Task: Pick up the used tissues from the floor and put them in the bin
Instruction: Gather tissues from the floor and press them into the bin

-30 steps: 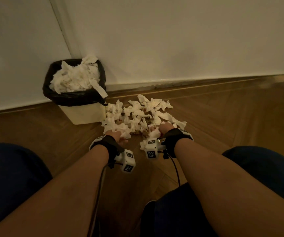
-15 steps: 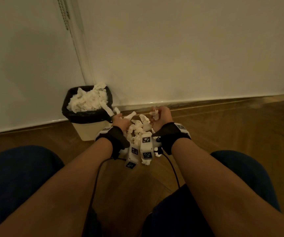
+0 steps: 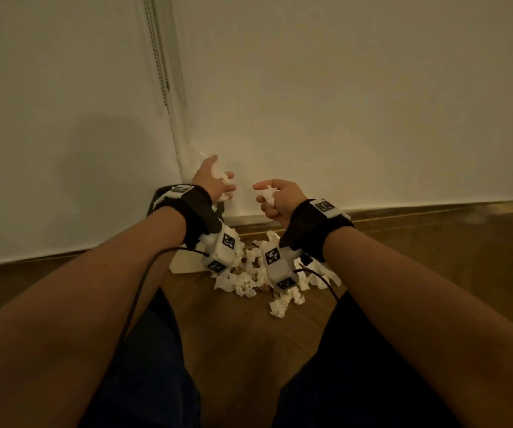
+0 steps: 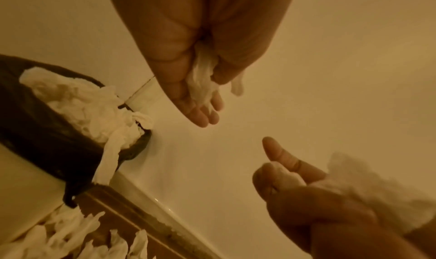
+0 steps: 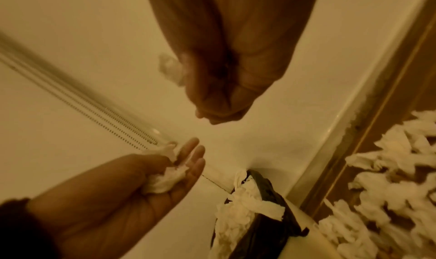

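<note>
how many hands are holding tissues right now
2. The left hand holds tissues raised above the bin; the right hand holds a wad beside it, nearer the wall. More tissues may be hidden inside the fists.

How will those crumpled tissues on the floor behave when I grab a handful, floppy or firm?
Probably floppy and light: the tissues on the floor lie in loose crumpled wads. Bits will likely slip out; tissue hangs from the left hand. The bin looks heaped, one strip draped over its rim, so more may slide off.
</note>
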A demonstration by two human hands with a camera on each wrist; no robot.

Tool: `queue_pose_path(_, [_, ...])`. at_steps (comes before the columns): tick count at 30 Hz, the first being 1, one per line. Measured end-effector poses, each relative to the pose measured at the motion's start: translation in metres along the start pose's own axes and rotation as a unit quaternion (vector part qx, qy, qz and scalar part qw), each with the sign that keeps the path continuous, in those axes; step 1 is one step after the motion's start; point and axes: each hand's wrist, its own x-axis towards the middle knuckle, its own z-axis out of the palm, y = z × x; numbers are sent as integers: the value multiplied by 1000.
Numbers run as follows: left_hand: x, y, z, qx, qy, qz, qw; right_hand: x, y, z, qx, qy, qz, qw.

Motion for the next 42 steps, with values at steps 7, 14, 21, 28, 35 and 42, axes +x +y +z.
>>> queue_pose_path(7, [5, 14, -24, 66, 36, 16, 997, 10, -17, 11, -103, 5, 48, 994])
queue_pose_path(14, [38, -3, -68, 228, 105, 78, 965, 45, 1, 28, -230, -29, 35, 972])
queue_pose_path(21, [62, -17, -90, 325, 100, 57, 939, 84, 32, 29, -191, -16, 56, 980])
queue_pose_path(28, [92, -31, -95, 234, 137, -23, 962, 111, 53, 41, -331, -32, -14, 943])
queue_pose_path(35, [104, -40, -97, 282, 194, -46, 938, 135, 88, 63, -362, -79, 67, 926])
queue_pose_path(42, [109, -53, -122, 438, 171, -28, 882, 158, 91, 63, -415, -6, 19, 909])
